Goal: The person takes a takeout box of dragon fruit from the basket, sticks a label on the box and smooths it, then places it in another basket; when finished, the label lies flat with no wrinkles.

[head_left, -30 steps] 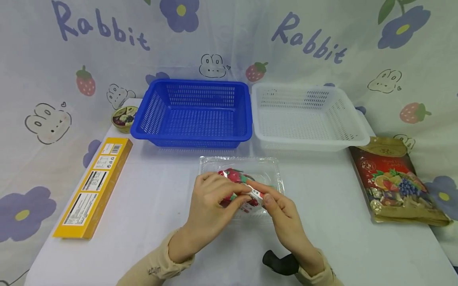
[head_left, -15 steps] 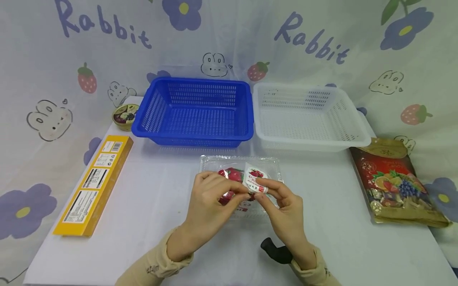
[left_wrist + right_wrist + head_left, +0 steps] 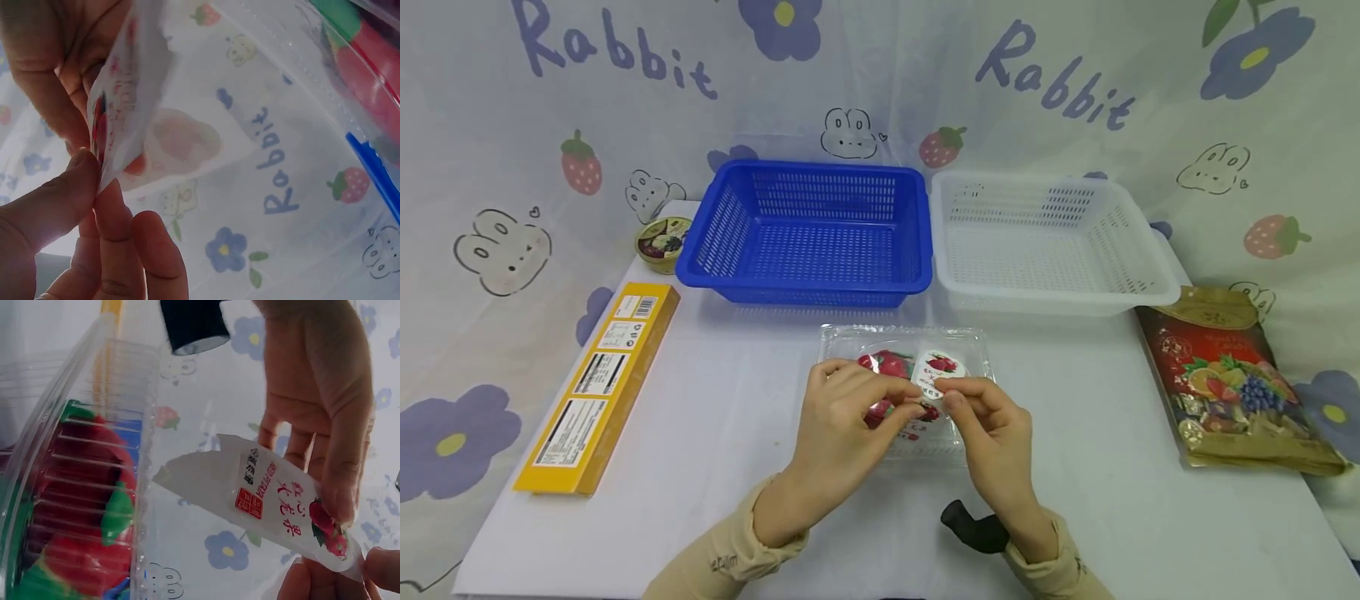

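Both hands pinch a white sticker label (image 3: 937, 372) that bears a dragon fruit picture and red and black print. It stands up between them over a clear plastic clamshell box (image 3: 977, 342) holding red and green dragon fruit (image 3: 87, 562). My left hand (image 3: 842, 425) grips the label's lower edge between thumb and forefinger, as the left wrist view shows close up. From the other side my right hand (image 3: 1000, 437) pinches the same edge with thumb and fingertips. In the right wrist view the label (image 3: 250, 500) is slightly bent, with one ragged end.
Behind the box stand a blue basket (image 3: 805, 296) and a white basket (image 3: 1052, 300). A yellow carton (image 3: 568, 417) and a round tin (image 3: 662, 246) lie at left, a red and gold candy bag (image 3: 1232, 367) at right. A black curved piece (image 3: 973, 527) is by the right wrist.
The label has swung from nearly edge-on to showing its printed face. My right fingers have shifted their pinch along its lower edge, closer to my left fingertips.
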`<state>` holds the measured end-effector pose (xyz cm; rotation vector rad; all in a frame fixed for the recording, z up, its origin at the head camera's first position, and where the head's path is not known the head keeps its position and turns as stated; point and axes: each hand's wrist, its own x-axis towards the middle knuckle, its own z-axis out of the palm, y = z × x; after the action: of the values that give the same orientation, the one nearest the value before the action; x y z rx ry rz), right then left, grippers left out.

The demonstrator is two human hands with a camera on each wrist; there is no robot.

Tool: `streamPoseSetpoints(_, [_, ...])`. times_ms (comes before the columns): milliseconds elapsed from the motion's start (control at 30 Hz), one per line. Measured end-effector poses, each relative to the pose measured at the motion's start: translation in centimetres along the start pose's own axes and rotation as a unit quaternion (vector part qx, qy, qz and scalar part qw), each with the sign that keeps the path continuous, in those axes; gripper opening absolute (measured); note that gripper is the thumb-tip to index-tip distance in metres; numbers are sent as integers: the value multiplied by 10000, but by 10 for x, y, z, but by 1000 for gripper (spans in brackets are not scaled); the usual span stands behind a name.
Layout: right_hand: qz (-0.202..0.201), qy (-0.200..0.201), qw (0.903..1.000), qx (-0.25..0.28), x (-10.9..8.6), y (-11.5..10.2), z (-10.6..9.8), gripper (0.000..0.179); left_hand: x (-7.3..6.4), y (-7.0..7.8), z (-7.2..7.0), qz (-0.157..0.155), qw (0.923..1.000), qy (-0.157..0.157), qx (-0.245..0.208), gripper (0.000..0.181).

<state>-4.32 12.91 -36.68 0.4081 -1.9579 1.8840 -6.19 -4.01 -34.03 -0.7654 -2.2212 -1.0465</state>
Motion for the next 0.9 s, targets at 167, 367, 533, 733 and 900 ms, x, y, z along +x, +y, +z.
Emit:
streamPoseSetpoints(167, [221, 191, 9995, 78, 0, -2, 2, 11, 0, 0, 0, -51, 9999, -49, 100, 17])
streamPoseSetpoints(367, [409, 381, 9983, 159, 0, -4, 6, 18, 0, -2, 1, -17, 9999, -49, 117, 17])
streamPoseSetpoints(533, [436, 416, 9981, 158, 0, -4, 7, 19, 0, -2, 1, 3, 9999, -50, 93, 17])
streamPoseSetpoints(733, [479, 433, 9977, 188, -1, -3, 7, 19, 1, -2, 2, 11, 9999, -107, 64, 14])
streamPoseSetpoints(900, [434, 285, 9983, 279, -1, -1, 6, 17, 1, -2, 3, 12, 9998, -199, 30, 15])
